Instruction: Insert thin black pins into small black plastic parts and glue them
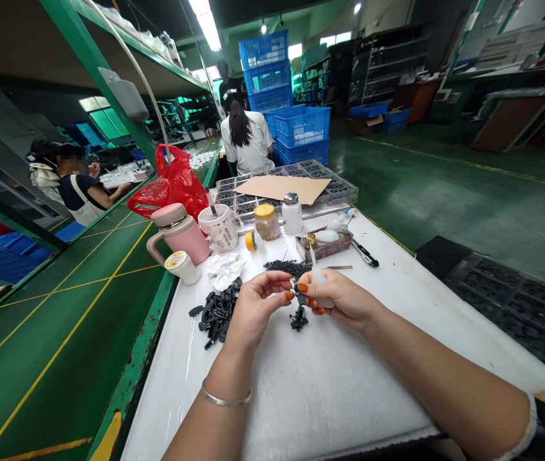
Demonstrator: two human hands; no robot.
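Observation:
My left hand (pixel 257 304) is closed in a pinch above the white table. Whatever sits between its fingertips is too small to make out. Close against those fingertips, my right hand (pixel 342 298) is wrapped round a small translucent squeeze bottle (pixel 320 276) with its narrow nozzle pointing up. A small black plastic part (pixel 300 298) shows at the right fingertips. Just below lie a few more black pieces (pixel 298 319) on the table. Left of my left hand is a heap of black plastic parts (pixel 217 314); a pile of tiny black parts (pixel 284 266) lies behind the hands.
A pink mug (pixel 188 240), white cup (pixel 221 230), yellow-lidded jar (pixel 266 223) and white bottle (pixel 292 214) stand behind. A small box (pixel 332 246) and black-handled cutter (pixel 366 254) lie right. Trays under cardboard (pixel 284 187) border the back; a green conveyor (pixel 75 301) runs left.

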